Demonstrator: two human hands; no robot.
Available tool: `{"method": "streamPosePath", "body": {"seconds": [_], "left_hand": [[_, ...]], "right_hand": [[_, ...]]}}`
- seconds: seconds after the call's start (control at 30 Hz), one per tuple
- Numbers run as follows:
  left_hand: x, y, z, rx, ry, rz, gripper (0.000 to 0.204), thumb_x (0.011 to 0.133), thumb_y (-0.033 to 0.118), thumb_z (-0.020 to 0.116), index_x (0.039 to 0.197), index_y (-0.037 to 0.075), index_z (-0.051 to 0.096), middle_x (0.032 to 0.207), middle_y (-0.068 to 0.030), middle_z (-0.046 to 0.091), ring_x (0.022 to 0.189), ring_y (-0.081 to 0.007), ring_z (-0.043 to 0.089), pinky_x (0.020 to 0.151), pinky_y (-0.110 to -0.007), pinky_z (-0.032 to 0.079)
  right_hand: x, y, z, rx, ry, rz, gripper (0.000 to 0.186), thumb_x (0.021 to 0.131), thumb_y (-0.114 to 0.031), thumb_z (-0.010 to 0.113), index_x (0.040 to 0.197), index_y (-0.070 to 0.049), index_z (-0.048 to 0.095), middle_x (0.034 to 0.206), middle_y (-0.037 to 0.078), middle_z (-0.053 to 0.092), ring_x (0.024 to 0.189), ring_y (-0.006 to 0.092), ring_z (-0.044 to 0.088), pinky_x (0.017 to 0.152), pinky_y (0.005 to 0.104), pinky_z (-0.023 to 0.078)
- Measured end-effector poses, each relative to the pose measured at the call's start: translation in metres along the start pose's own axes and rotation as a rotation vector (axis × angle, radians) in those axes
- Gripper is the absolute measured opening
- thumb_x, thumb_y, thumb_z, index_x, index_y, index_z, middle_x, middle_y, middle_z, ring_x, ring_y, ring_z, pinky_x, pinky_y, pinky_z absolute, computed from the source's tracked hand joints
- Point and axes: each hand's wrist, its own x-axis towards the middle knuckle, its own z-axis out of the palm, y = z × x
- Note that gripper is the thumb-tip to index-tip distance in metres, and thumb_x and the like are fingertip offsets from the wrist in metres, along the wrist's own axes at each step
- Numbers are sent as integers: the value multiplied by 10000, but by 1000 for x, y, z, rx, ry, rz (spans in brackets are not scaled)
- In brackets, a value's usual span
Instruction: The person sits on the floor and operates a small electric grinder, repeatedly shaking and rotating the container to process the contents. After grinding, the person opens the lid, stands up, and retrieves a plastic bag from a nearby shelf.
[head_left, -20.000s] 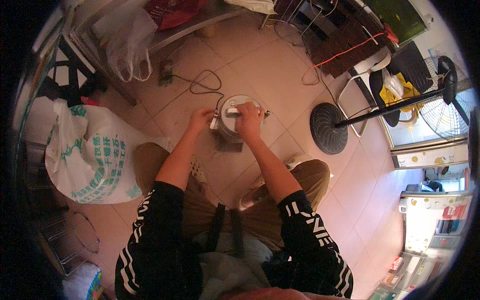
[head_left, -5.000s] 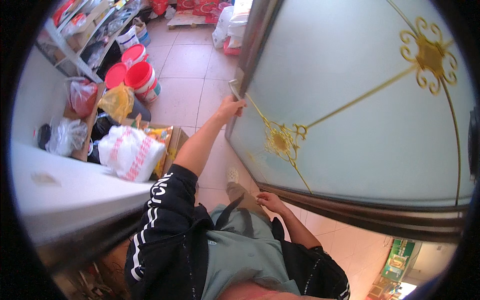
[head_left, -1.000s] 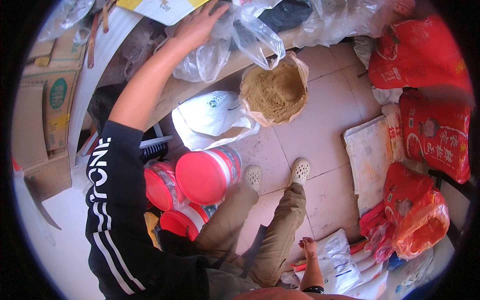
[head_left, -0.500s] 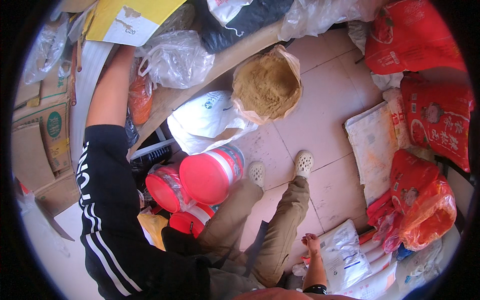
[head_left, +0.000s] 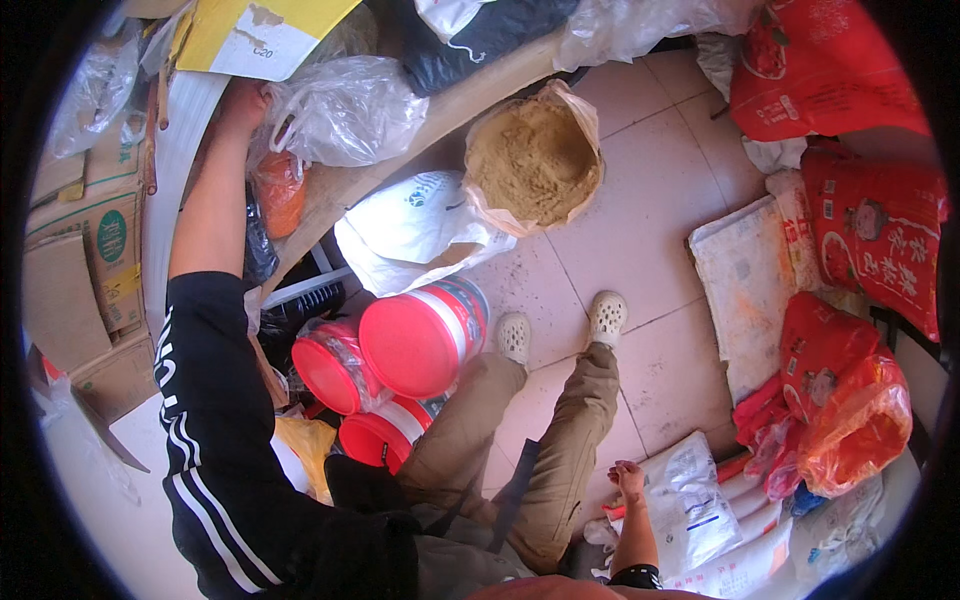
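At the upper left, my left arm in a black sleeve with white stripes reaches far out. My left hand [head_left: 243,104] has its fingers curled at the edge of a clear plastic bag [head_left: 355,110] on the wooden shelf [head_left: 440,118]. A yellow and white cardboard flap [head_left: 270,40] overhangs just beyond the hand. An orange-filled bag [head_left: 278,195] hangs beside the wrist. My right hand [head_left: 628,480] hangs low, its fingers loosely bent and apart, with nothing seen in it. Close by lies a white plastic package [head_left: 690,490].
An open sack of tan powder [head_left: 530,165] stands on the tiled floor by a white sack [head_left: 410,235]. Red-lidded buckets [head_left: 408,345] are stacked beside my left leg. Red bags [head_left: 870,235] line the right; cardboard boxes [head_left: 75,260] stand at the left.
My left hand has drawn back from under the cardboard flap to the edge of the clear plastic bag. My right hand has shifted slightly upward.
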Motion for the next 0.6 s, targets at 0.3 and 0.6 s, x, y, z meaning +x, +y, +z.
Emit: {"method": "streamPosePath", "body": {"seconds": [0.3,0.6], "left_hand": [[-24,7,-12,38,264,-71,533,943,312,380,1399,38,348,1456,-124,360,1337,-307,321,1093,-491,260],[-108,83,-104,-2374,359,-244,575,957,340,315,1449,46,264,1519,-125,241,1402,-325,180,1119,-578,131]], "right_hand": [[-24,-22,-18,9,-5,-6,168,899,-62,514,1017,27,594,805,119,659,651,187,645,591,296,543],[-52,-62,-28,-7,2,-15,147,912,-91,522,999,0,598,785,88,654,649,167,629,577,280,514]]}}
